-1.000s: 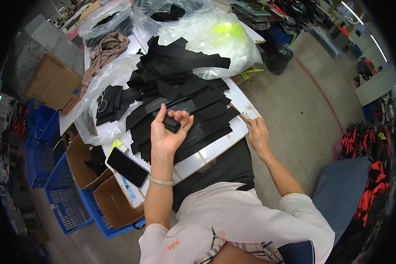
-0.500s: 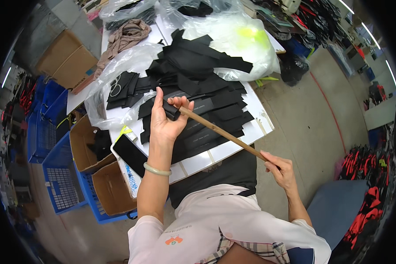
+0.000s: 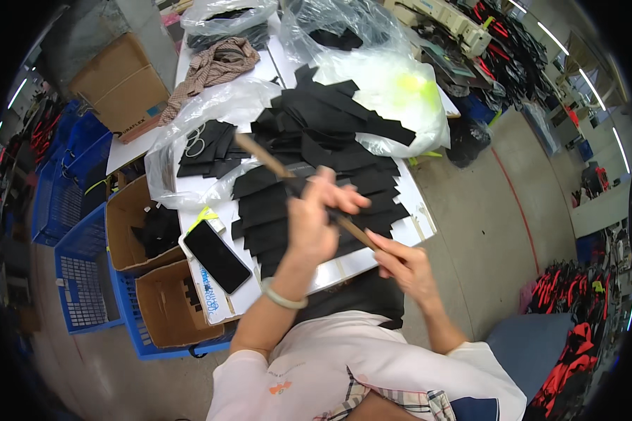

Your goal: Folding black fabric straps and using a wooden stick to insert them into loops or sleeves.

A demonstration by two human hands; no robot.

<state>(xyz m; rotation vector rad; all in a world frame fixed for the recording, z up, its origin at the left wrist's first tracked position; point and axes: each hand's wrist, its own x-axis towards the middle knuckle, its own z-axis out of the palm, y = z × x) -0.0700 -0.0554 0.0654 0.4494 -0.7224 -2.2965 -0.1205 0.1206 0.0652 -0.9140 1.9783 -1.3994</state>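
Note:
A wooden stick (image 3: 261,154) slants over the white table (image 3: 418,203), its far end blurred by motion. My right hand (image 3: 409,268) grips the stick near its lower end, beyond the table's front edge. Midway along it, a small black fabric tube (image 3: 296,185) sits around the wood, partly hidden by my left hand (image 3: 313,223). The left fingers are smeared but curl over the tube and stick. Under both hands lie overlapping rows of black fabric pieces (image 3: 267,228), with a looser heap of black pieces (image 3: 337,109) behind them.
A phone (image 3: 216,256) rests at the table's left front, with scissors (image 3: 196,142) farther back on black pieces. Clear plastic bags (image 3: 421,105) and a checked cloth (image 3: 221,67) lie behind. Cardboard boxes (image 3: 168,309) and blue crates (image 3: 84,281) stand to the left.
The stick has gone through the black tube, and its far end now sticks out past my left hand. My left hand has moved down and right, while the right has come inward.

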